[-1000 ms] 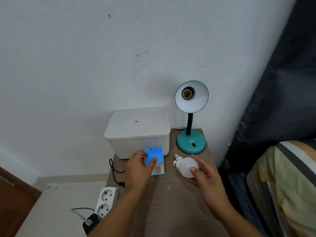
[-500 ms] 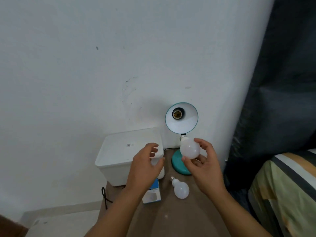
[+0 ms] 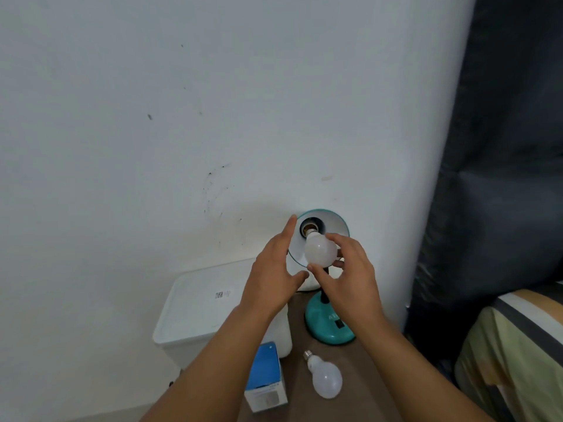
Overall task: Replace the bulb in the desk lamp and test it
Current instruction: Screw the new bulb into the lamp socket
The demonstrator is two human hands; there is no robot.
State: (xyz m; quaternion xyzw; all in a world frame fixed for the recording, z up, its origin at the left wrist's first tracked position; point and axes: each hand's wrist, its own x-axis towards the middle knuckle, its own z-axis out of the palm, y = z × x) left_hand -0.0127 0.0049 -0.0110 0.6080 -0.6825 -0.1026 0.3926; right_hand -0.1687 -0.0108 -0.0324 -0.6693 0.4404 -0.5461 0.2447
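I hold the frosted white bulb (image 3: 320,250) in my right hand (image 3: 347,278), fingertips curled round its globe, its metal screw base at the mouth of the socket (image 3: 309,228) inside the teal metal shade (image 3: 335,222), so the thread can catch. My left hand (image 3: 271,275) is open, fingers straight along the shade's left rim, I judge to steady it against the twisting. The teal lamp base (image 3: 327,325) stands at the far edge of the brown wooden tabletop (image 3: 359,388). A second white bulb (image 3: 325,377) lies nearer me, beside a blue and white cardboard box (image 3: 265,377). A white plastic lidded bin (image 3: 202,306) sits at the far left.
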